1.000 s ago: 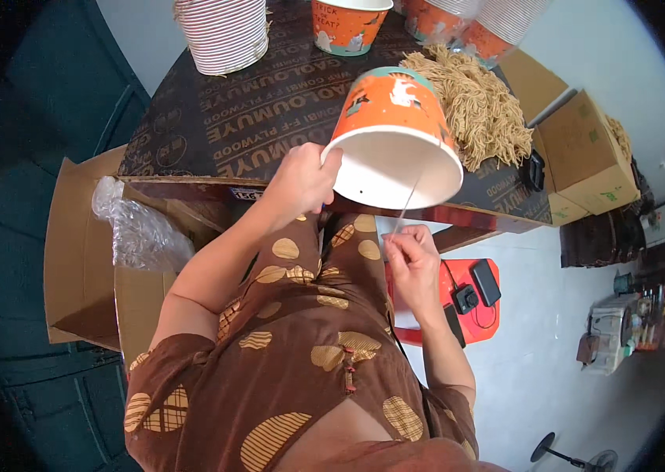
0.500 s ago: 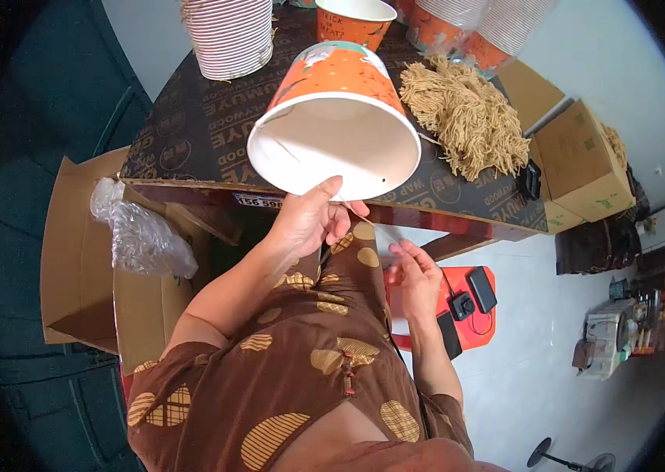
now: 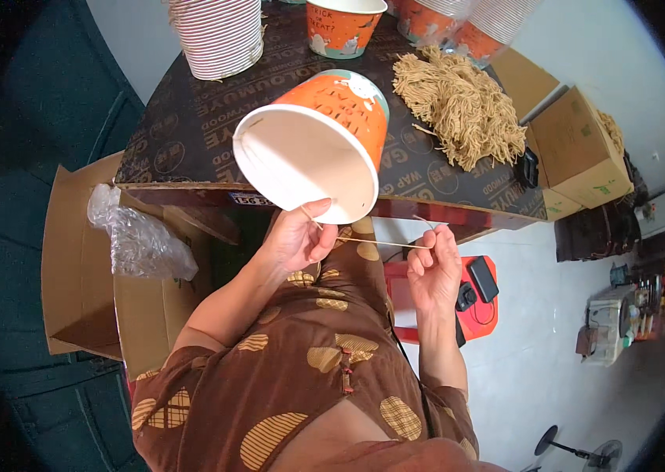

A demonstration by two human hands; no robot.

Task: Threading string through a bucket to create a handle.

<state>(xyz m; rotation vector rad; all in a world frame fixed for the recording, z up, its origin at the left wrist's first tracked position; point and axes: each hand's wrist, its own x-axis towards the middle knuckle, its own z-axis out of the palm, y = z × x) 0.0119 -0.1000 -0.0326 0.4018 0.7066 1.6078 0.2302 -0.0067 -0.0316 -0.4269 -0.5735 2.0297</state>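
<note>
An orange paper bucket (image 3: 340,110) with a white inside lies tipped on its side over the table's front edge, its mouth facing me. My left hand (image 3: 299,242) pinches the lower rim, thumb against the inside wall. A thin tan string (image 3: 386,243) stretches from the rim by that hand to my right hand (image 3: 436,263), whose fingertips are closed on it. A short free end sticks up past those fingers. One small dark hole shows near the rim's right side. Beyond the bucket, to the right, lies a heap of tan strings (image 3: 462,110).
On the dark printed tabletop (image 3: 183,118) stand a tall bucket stack (image 3: 218,35), a single orange bucket (image 3: 346,35) and bagged stacks (image 3: 498,27). An open carton (image 3: 73,275) with a plastic bag (image 3: 147,240) is at left. A red stool (image 3: 474,322) holds black devices.
My right hand has moved up and to the right, and the string now runs straight between my hands. The bucket has turned, its mouth swinging left and down.
</note>
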